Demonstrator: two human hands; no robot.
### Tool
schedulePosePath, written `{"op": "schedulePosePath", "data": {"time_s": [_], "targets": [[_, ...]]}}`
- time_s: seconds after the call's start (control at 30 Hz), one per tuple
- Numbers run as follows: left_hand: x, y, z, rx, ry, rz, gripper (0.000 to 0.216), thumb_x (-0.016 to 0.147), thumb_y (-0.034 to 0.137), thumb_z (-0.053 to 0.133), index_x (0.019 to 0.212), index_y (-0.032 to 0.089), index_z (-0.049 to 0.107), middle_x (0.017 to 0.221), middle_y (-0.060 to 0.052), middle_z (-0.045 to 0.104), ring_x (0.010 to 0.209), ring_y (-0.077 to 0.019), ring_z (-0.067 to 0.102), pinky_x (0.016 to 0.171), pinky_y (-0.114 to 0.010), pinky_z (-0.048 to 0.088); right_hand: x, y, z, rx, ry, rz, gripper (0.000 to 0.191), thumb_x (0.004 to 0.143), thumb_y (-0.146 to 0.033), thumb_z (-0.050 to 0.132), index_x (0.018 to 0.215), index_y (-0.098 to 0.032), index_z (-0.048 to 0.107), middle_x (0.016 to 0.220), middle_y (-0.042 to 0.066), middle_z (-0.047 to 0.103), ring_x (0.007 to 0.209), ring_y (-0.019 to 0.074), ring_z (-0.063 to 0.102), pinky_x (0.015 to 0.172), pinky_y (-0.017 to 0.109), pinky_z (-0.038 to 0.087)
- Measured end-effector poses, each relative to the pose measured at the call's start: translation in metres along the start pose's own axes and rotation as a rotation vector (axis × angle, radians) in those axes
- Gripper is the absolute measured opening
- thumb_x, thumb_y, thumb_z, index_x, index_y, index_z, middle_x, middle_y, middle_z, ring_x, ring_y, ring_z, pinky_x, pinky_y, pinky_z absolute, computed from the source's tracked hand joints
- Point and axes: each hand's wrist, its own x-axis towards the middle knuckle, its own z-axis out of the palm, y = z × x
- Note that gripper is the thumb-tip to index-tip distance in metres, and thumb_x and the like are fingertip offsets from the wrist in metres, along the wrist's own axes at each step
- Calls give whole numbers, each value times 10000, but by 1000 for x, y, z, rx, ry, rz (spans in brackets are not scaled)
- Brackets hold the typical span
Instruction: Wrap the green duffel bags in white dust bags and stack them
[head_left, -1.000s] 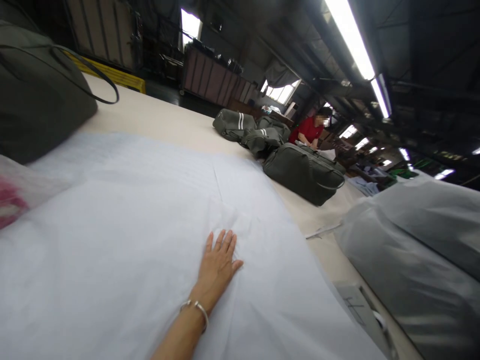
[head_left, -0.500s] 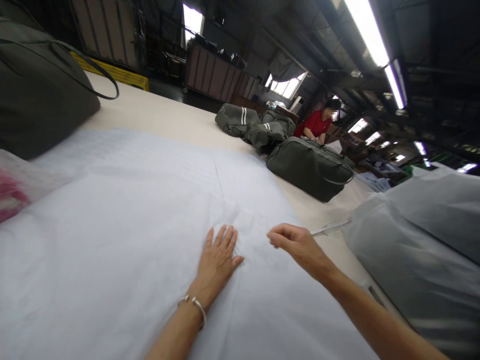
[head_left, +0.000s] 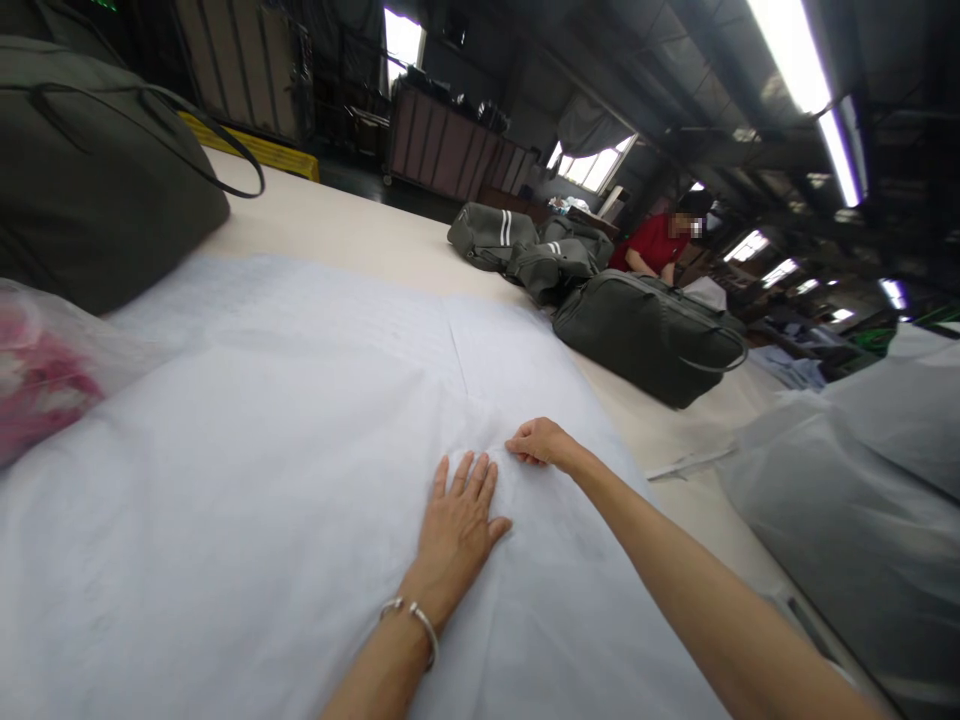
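A wide, thin white sheet (head_left: 300,480), slightly see-through and wrinkled, is spread in front of me. My left hand (head_left: 459,515) lies flat on it with the fingers spread, a bangle round that wrist. Just beyond its fingertips, to the right, my right hand (head_left: 538,442) is closed in a pinch at the sheet's surface. Whatever sits between those fingertips is too small or hidden to make out. A faint seam or fold runs along the sheet between and beyond the hands.
Dark green bags (head_left: 649,335) stand at the far right of the table (head_left: 360,215), and a large one (head_left: 97,190) at the left. Beside it lies a clear plastic bag with pink contents (head_left: 45,375). Translucent wrapping (head_left: 862,510) covers something on the right. A person in red (head_left: 656,240) works beyond.
My right hand has moved left and inward, from above the sheet to a spot beside my left fingertips. The left hand stays flat on the sheet. The view has turned slightly left.
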Motion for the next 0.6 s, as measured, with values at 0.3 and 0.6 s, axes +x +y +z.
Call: {"op": "schedulePosePath", "data": {"time_s": [0.3,0.6], "targets": [[-2,1,1,1,12,2,639,944,570,418,1475,217,369,1551,-50,359,1453,-279,271,1194,-578,201,-16,13,-16,153,-123,-105,113,814,-277,649,787,-170,676,698,-4,674,568,75,557,498,180,388],[-1,1,-3,-1,13,1,623,927,547,483,1469,257,380,1535,-41,394,1441,-282,299,1184,-581,227,-37,37,-30,356,-286,-87,346,765,-370,725,1052,-177,707,1053,92,717,872,166,669,636,222,521]]}}
